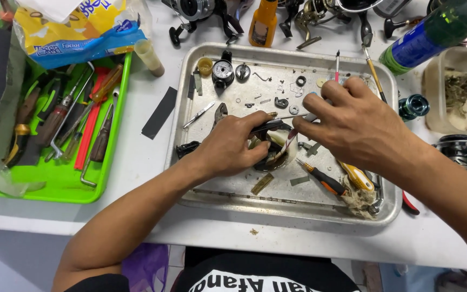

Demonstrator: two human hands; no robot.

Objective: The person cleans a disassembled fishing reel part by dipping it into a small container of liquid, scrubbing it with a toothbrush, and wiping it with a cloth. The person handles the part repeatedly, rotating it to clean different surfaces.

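Your left hand (233, 148) grips the dark reel part (268, 146) over the metal tray (244, 54); your right hand (352, 127) pinches a thin tool (290, 116) into it. Small loose parts (293, 89) lie scattered, so reassembly looks far off.

a white worktop (136, 162) fills most of the view under bright, even light. below its near edge shows a pale floor (6, 265), with what may be a purple bag (144, 265) underneath.
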